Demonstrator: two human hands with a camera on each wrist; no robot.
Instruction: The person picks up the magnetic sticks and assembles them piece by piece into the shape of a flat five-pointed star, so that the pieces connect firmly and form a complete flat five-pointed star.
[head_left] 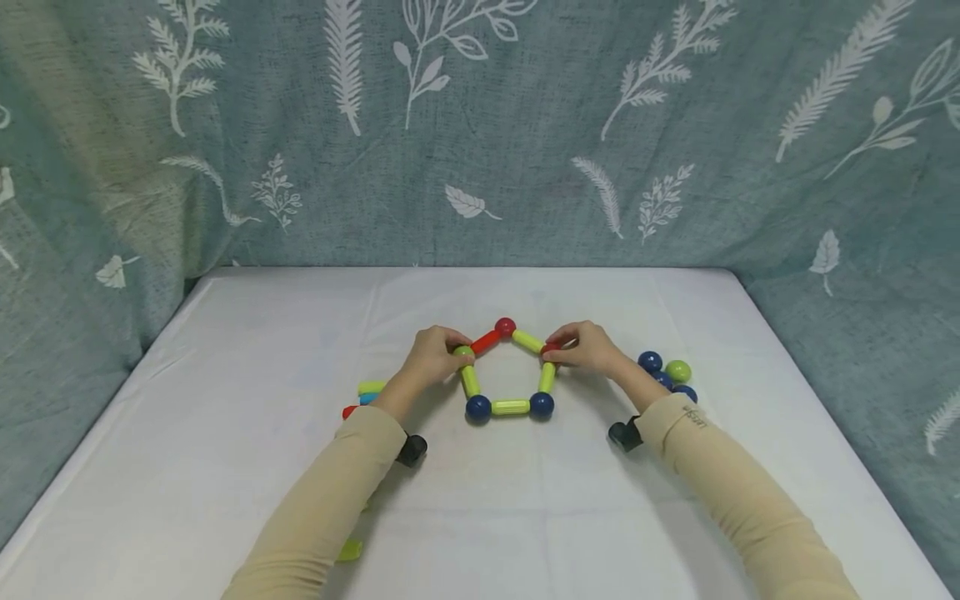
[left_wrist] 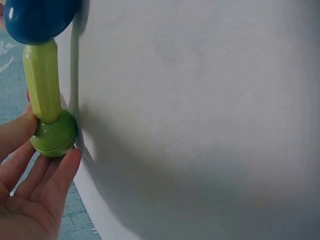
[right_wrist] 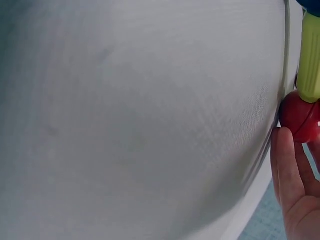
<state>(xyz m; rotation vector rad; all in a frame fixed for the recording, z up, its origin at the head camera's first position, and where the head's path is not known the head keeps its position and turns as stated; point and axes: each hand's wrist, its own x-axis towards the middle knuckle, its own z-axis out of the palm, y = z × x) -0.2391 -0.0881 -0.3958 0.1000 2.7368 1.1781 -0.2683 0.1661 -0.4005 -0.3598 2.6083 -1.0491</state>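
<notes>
A closed ring of rods and balls lies mid-table. My left hand (head_left: 433, 357) pinches the green ball (left_wrist: 56, 139) at its left corner, thumb on one side and fingers on the other. Across from it, my right hand (head_left: 590, 348) holds the right-hand red ball (right_wrist: 299, 116) between fingers and thumb. Another red ball (head_left: 506, 327) forms the far corner, joined by a red rod (head_left: 485, 342) and a yellow-green rod (head_left: 528, 342). Two dark blue balls (head_left: 478, 408) make the near corners, with a yellow-green rod (head_left: 511, 407) between them. Similar rods (head_left: 469, 381) form the sides.
Loose blue balls (head_left: 649, 361) and a green ball (head_left: 678, 371) lie beyond the right forearm. Yellow-green (head_left: 371, 387), blue and red rods lie partly hidden behind the left forearm. Another yellow-green piece (head_left: 349, 550) shows near the left sleeve. A patterned curtain (head_left: 480, 150) hangs behind the white-covered table (head_left: 262, 333).
</notes>
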